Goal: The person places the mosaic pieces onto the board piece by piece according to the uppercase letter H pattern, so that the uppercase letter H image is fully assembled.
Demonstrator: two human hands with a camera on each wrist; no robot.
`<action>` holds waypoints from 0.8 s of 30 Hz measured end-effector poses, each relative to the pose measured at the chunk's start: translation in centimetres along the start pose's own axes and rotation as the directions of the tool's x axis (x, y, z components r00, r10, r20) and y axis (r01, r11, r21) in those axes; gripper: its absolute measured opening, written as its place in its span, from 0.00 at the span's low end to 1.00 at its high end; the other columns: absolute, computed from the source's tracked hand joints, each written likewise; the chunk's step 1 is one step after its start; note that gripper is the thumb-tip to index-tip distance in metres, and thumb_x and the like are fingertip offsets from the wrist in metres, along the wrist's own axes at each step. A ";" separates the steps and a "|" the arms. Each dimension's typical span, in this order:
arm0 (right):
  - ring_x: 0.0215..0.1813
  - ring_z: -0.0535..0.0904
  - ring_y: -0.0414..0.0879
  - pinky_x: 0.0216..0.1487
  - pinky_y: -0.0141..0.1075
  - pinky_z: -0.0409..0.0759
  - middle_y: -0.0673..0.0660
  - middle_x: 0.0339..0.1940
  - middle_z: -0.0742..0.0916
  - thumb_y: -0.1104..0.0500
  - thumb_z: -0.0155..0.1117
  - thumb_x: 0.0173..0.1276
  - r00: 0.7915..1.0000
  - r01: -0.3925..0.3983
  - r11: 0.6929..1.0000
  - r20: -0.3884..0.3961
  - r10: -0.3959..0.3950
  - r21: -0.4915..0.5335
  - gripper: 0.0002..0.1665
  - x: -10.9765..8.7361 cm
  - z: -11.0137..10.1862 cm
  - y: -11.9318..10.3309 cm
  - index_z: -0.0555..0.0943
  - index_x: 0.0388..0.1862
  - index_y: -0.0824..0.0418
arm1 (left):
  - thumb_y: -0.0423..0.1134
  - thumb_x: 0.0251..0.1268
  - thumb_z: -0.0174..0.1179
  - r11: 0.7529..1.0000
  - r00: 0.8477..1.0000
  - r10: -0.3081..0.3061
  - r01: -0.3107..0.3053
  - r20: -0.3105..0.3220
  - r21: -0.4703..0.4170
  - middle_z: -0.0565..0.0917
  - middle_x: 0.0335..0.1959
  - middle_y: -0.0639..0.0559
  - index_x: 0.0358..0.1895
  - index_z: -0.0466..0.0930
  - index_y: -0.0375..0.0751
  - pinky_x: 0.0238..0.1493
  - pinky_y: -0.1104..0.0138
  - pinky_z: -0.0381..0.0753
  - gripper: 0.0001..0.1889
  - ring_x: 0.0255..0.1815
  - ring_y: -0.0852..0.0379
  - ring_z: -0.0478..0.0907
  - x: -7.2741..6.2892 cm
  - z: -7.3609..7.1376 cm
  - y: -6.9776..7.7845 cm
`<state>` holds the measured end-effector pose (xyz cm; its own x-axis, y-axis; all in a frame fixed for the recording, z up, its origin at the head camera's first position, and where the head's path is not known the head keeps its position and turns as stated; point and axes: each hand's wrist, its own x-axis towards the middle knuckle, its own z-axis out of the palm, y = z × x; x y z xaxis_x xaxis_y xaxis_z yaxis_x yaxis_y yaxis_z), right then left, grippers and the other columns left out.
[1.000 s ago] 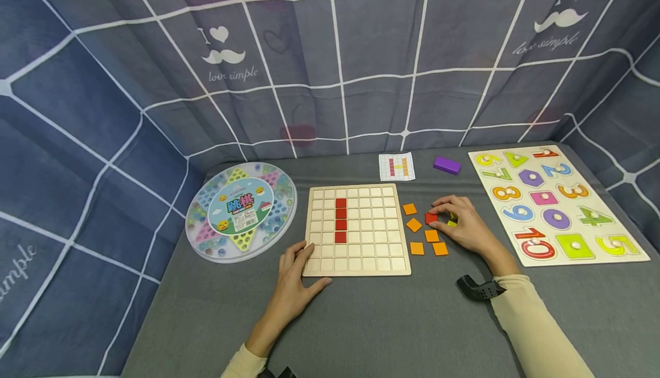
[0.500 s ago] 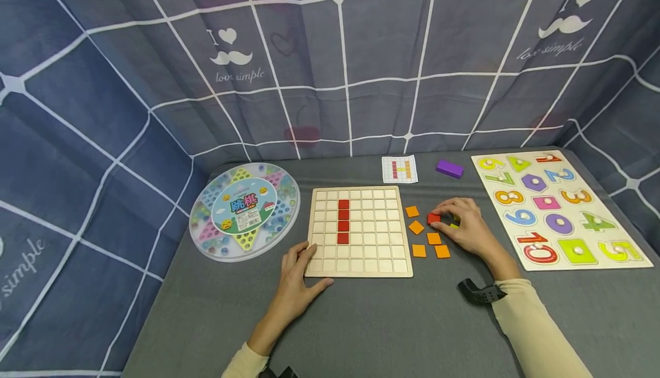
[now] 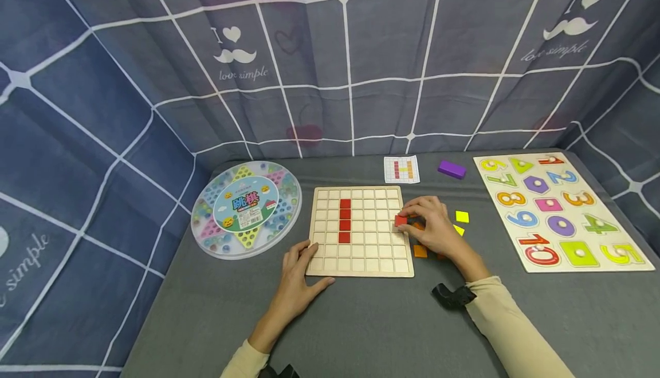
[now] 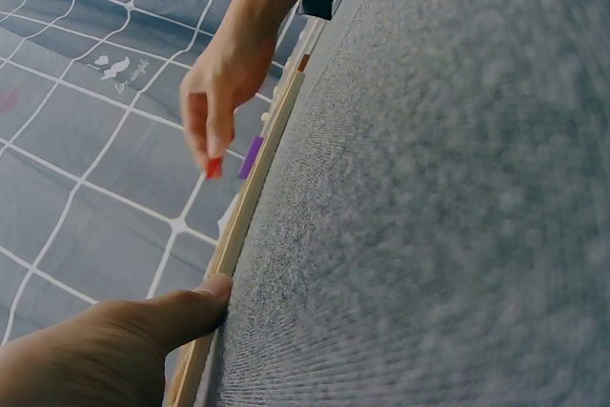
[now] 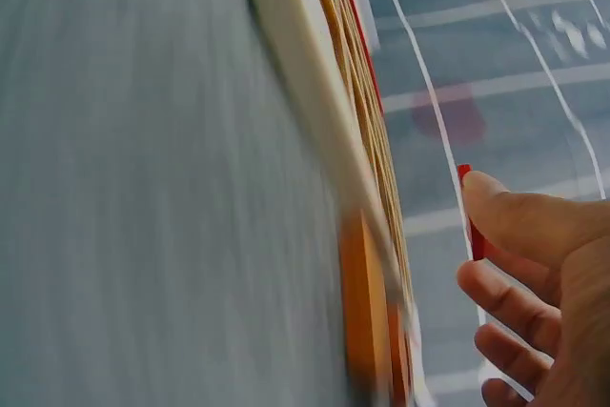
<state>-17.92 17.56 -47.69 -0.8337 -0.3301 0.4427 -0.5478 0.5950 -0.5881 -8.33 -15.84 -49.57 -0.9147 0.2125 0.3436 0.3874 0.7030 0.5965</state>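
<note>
A wooden grid board (image 3: 373, 237) lies on the grey cloth, with a column of red square tiles (image 3: 345, 214) set in its left part. My left hand (image 3: 294, 280) rests at the board's front left corner, fingers on the left edge. In the left wrist view its thumb (image 4: 205, 307) touches the board's side. A red square tile (image 3: 400, 221) is pinched between the thumb and fingertips of my right hand (image 3: 432, 226), over the board's right edge. The right wrist view shows this tile (image 5: 475, 235) edge-on, raised off the board. Orange tiles (image 3: 420, 251) lie under the right hand, partly hidden.
Yellow-green tiles (image 3: 462, 216) lie right of the right hand. A small pattern card (image 3: 401, 170) and a purple block (image 3: 451, 169) sit behind the board. A round Chinese checkers set (image 3: 211, 195) stands left, a number puzzle board (image 3: 515, 235) right. A patterned curtain (image 3: 319, 109) hangs behind.
My right hand has lifted the red tile and carried it left, from among the loose tiles to the board's right edge. Yellow-green tiles are uncovered. The left hand stays at the corner.
</note>
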 end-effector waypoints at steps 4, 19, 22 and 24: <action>0.53 0.69 0.51 0.52 0.49 0.57 0.54 0.45 0.84 0.60 0.80 0.50 0.999 0.021 0.997 0.038 -0.024 0.069 0.15 0.8 2.6 -2.5 0.87 0.38 0.56 | 0.45 0.46 0.78 1.000 1.000 -0.003 0.003 0.003 0.002 0.68 0.65 0.35 0.66 0.72 0.36 0.56 0.45 0.71 0.41 0.61 0.41 0.64 -0.2 0.0 -0.1; 0.53 0.72 0.49 0.54 0.48 0.63 0.50 0.45 0.84 0.53 0.81 0.50 0.989 0.030 0.998 0.145 -0.038 0.061 0.14 1.8 8.4 -7.2 0.87 0.36 0.52 | 0.46 0.46 0.78 1.000 1.000 -0.012 0.012 0.024 0.001 0.68 0.66 0.37 0.67 0.71 0.38 0.56 0.48 0.72 0.42 0.60 0.43 0.64 0.3 0.2 -0.2; 0.52 0.72 0.49 0.53 0.48 0.64 0.51 0.46 0.84 0.53 0.80 0.50 0.987 0.040 0.997 0.154 -0.049 0.060 0.14 1.8 8.8 -7.1 0.87 0.36 0.52 | 0.45 0.46 0.78 1.000 1.000 -0.019 0.019 0.025 -0.001 0.68 0.66 0.37 0.67 0.71 0.38 0.56 0.48 0.72 0.42 0.61 0.43 0.64 0.3 0.0 -0.2; 0.51 0.71 0.49 0.53 0.48 0.64 0.51 0.47 0.83 0.53 0.80 0.51 0.986 0.045 0.997 0.161 -0.053 0.056 0.13 1.7 9.1 -6.9 0.87 0.36 0.53 | 0.45 0.47 0.78 1.000 0.999 -0.026 0.026 0.029 -0.002 0.68 0.66 0.38 0.67 0.71 0.38 0.56 0.48 0.72 0.42 0.61 0.43 0.64 0.3 -0.1 -0.3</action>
<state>-16.21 6.21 -48.98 -0.8036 -0.4747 0.3590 -0.5877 0.5380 -0.6042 -8.68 -16.01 -49.58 -0.9275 0.2133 0.3069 0.3634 0.7070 0.6068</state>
